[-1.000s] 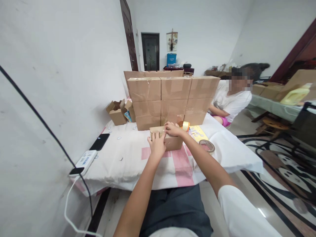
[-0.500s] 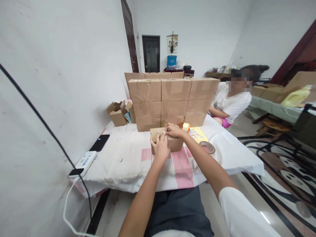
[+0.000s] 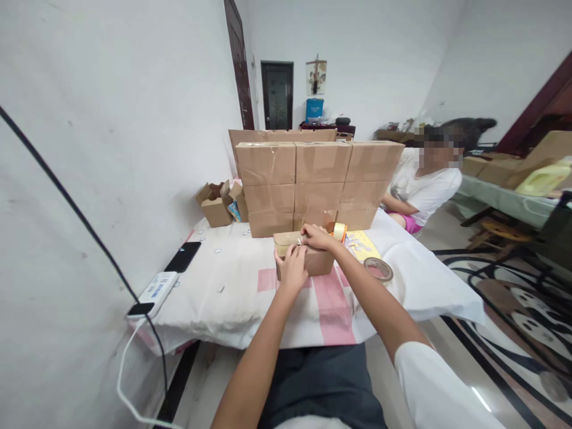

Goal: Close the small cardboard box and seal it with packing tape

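Note:
A small cardboard box [image 3: 320, 264] stands on the cloth-covered table in front of me, and a glossy strip shows on its top. My left hand [image 3: 292, 268] rests on the box's near left side and top, fingers apart. Bent over the top beside it, my right hand [image 3: 316, 237] has its thumb and fingers pinched together at the glossy strip; what lies between them is too small to make out. Just behind the right hand sits a tape roll in an orange holder [image 3: 339, 232]. A brown tape roll [image 3: 378, 269] lies flat to the right.
Stacked cardboard boxes [image 3: 319, 182] form a wall behind the small box. An open carton [image 3: 214, 205] stands at the left back. A black phone [image 3: 183, 257] and a white power strip [image 3: 156, 290] lie along the left edge. Another person [image 3: 429, 185] sits beyond the table's right side.
The view has shifted slightly, so the scene sits a little further right. My left fingers have moved slightly on the box top; the right hand stays pinched there.

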Demonstrator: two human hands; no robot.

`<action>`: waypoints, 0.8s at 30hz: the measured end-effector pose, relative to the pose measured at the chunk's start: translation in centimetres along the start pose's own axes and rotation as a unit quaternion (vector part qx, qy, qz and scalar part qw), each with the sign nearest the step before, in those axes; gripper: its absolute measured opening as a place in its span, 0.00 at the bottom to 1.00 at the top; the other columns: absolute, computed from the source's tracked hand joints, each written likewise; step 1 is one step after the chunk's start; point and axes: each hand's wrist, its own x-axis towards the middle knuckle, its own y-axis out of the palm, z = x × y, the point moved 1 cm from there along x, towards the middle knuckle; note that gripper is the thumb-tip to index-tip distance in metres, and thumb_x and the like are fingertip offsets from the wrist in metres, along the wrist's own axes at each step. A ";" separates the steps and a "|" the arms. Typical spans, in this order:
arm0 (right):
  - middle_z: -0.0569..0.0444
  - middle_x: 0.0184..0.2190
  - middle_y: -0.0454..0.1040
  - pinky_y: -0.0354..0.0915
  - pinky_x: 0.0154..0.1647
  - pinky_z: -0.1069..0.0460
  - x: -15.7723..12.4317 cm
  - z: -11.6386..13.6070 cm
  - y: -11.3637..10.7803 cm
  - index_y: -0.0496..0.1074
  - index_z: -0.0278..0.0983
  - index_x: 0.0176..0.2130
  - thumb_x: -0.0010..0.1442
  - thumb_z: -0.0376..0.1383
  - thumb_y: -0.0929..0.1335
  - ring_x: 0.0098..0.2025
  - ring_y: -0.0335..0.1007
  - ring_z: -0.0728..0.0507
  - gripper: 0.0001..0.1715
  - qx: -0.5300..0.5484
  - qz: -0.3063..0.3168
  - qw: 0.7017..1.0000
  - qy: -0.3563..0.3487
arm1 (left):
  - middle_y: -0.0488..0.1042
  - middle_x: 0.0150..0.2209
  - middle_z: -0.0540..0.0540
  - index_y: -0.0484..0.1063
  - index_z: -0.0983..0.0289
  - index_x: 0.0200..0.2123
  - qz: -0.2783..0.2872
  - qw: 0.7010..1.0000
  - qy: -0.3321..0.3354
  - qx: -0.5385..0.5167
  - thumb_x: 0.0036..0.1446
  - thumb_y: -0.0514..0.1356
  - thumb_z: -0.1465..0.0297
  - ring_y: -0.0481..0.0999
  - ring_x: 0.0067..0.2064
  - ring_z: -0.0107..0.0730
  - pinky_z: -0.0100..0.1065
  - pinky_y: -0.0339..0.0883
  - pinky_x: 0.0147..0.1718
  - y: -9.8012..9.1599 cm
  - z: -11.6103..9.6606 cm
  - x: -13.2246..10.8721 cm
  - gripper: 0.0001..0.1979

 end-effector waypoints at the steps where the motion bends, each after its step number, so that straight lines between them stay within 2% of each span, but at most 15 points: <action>1: 0.52 0.46 0.76 0.60 0.46 0.51 0.1 0.0 0.1 0.72 0.42 0.46 0.59 0.40 0.71 0.47 0.71 0.41 0.14 0.001 -0.004 1.000 0.004 | 0.74 0.59 0.56 0.66 0.55 0.57 -0.002 1.000 0.002 -0.001 0.56 0.54 0.80 0.62 0.66 0.41 0.66 0.38 0.67 0.0 0.1 0.0 0.26; 5: 0.50 0.44 0.77 0.60 0.45 0.52 0.4 0.4 0.2 0.71 0.40 0.46 0.62 0.39 0.68 0.46 0.71 0.42 0.12 0.011 -0.028 0.999 0.022 | 0.74 0.58 0.57 0.66 0.56 0.56 -0.010 1.000 0.002 -0.005 0.56 0.53 0.80 0.63 0.66 0.41 0.66 0.39 0.67 0.3 0.3 -0.1 0.26; 8: 0.49 0.43 0.77 0.61 0.46 0.50 0.4 0.8 0.1 0.71 0.39 0.45 0.61 0.40 0.69 0.46 0.70 0.41 0.13 0.027 -0.043 0.998 0.031 | 0.75 0.58 0.56 0.66 0.55 0.56 -0.015 1.000 -0.002 -0.007 0.56 0.53 0.80 0.63 0.66 0.42 0.66 0.38 0.67 0.6 0.4 -0.1 0.26; 12: 0.41 0.51 0.74 0.57 0.58 0.42 -1.5 -0.5 -0.7 0.72 0.37 0.48 0.61 0.42 0.70 0.58 0.64 0.33 0.18 0.059 -0.079 0.994 0.042 | 0.75 0.58 0.56 0.67 0.55 0.55 -0.021 1.000 -0.003 -0.016 0.56 0.53 0.78 0.64 0.65 0.43 0.66 0.36 0.67 0.8 0.6 -0.3 0.25; 14: 0.40 0.56 0.71 0.57 0.61 0.39 -3.8 -2.0 -1.1 0.70 0.37 0.54 0.61 0.44 0.70 0.62 0.61 0.32 0.24 0.086 -0.088 0.991 0.045 | 0.74 0.59 0.56 0.67 0.55 0.55 -0.025 0.999 0.002 -0.023 0.56 0.54 0.78 0.65 0.65 0.44 0.66 0.35 0.67 0.8 0.8 -0.6 0.24; 17: 0.43 0.63 0.66 0.63 0.59 0.44 -8.5 -4.4 -0.8 0.61 0.41 0.65 0.62 0.47 0.69 0.63 0.63 0.37 0.36 0.133 -0.074 0.988 0.025 | 0.75 0.59 0.56 0.69 0.55 0.53 -0.030 0.999 0.017 -0.036 0.56 0.55 0.76 0.66 0.64 0.46 0.66 0.32 0.67 0.7 1.4 -1.1 0.21; 20: 0.43 0.72 0.49 0.68 0.56 0.46 -13.5 -5.2 0.2 0.46 0.46 0.72 0.57 0.51 0.73 0.70 0.55 0.36 0.55 0.231 -0.051 0.972 -0.017 | 0.76 0.58 0.53 0.70 0.55 0.50 -0.041 0.996 0.037 -0.063 0.55 0.56 0.74 0.67 0.64 0.46 0.63 0.28 0.69 1.0 2.5 -1.4 0.20; 22: 0.43 0.74 0.42 0.65 0.61 0.42 -16.2 -4.8 1.1 0.39 0.48 0.74 0.50 0.54 0.77 0.73 0.45 0.33 0.68 0.285 -0.050 0.956 -0.046 | 0.77 0.56 0.53 0.70 0.55 0.49 -0.054 0.993 0.051 -0.088 0.55 0.55 0.74 0.68 0.63 0.44 0.60 0.26 0.69 1.5 3.3 -1.6 0.19; 24: 0.44 0.73 0.41 0.56 0.69 0.39 -18.1 -4.0 1.8 0.37 0.49 0.74 0.46 0.54 0.79 0.75 0.40 0.31 0.73 0.294 -0.067 0.951 -0.063 | 0.79 0.54 0.53 0.70 0.56 0.48 -0.074 0.989 0.066 -0.109 0.55 0.54 0.74 0.69 0.62 0.43 0.58 0.25 0.70 2.1 3.9 -1.7 0.18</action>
